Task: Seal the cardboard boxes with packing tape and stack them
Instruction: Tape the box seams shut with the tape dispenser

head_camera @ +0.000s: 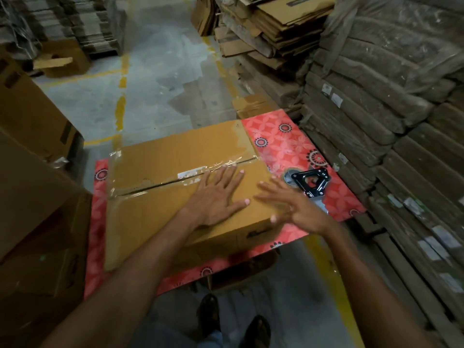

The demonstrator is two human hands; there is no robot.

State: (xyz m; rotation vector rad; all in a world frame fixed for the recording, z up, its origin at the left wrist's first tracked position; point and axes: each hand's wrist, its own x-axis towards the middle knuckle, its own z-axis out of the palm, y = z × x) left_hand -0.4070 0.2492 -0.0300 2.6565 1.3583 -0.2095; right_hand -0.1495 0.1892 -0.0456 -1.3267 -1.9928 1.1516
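Observation:
A brown cardboard box [155, 212] lies on a red patterned table top [283, 144]. Clear packing tape [160, 183] runs along its centre seam and wrinkles over the left end. My left hand [216, 194] rests flat on the box top, fingers spread, fingertips at the seam. My right hand [293, 204] hovers open at the box's right near corner, fingers apart, slightly blurred, holding nothing. A black tape dispenser [311, 182] lies on the red surface just right of the box, beyond my right hand.
Large brown boxes [37, 197] stand stacked at the left. Wrapped bundles of flat cardboard [389, 121] fill the right side. Loose flattened cartons [271, 23] pile up at the back. Grey floor with yellow lines [120, 109] lies beyond. My shoes [208, 315] show below the table.

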